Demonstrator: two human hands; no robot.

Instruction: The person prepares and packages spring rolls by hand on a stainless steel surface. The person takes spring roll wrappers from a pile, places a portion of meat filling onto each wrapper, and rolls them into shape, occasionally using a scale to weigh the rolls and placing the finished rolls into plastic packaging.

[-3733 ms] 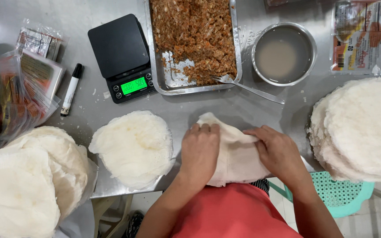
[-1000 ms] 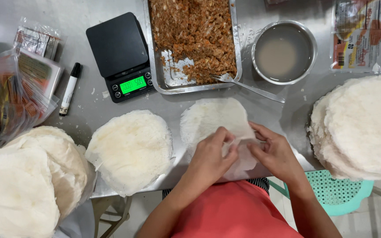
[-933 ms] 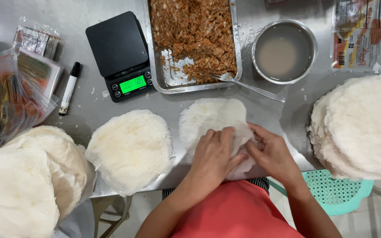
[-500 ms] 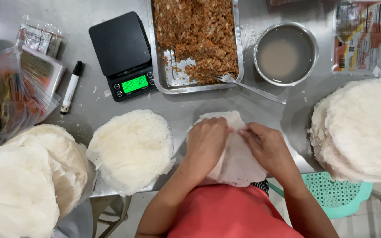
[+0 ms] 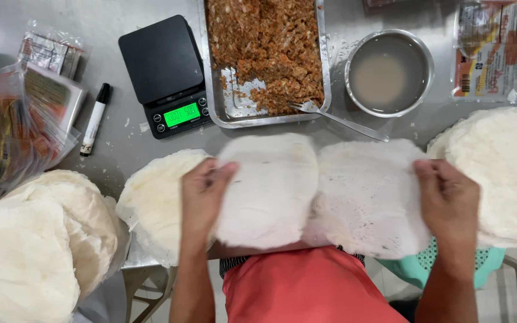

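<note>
— Two lacy round wrappers are in the person's hands: the left hand [image 5: 201, 194] pinches the left wrapper [image 5: 267, 191] at its nine o'clock edge, the right hand [image 5: 447, 200] pinches the right wrapper [image 5: 369, 197] at its three o'clock edge. The hands are spread wide apart, each closed on its own sheet.

— Where do the sheets sit?

— At six o'clock on the steel table [image 5: 121, 149], over the near edge, side by side and meeting or slightly overlapping in the middle; I cannot tell which.

— Which step is this, in your view?

— Separating two sheets and laying them out flat. Filling appears not yet begun: both are bare. The next move likely calls for settling them smooth without tearing the thin lace, then reaching to twelve o'clock for filling.

— Count the rest.

— One tray of brown minced filling [image 5: 264, 57] at twelve, with one fork [image 5: 336, 116] resting at its corner. One black digital scale [image 5: 166, 75] at eleven, one metal bowl of cloudy liquid [image 5: 390, 72] at one, one marker [image 5: 95, 118] at ten. One tall wrapper stack [image 5: 501, 170] at three, one low pile [image 5: 154, 200] beside the left hand at eight, and two heaps [image 5: 37, 239] further at eight. One printed packet [image 5: 492, 51] at two; several plastic bags [image 5: 22, 119] at ten, too jumbled to count.
</note>
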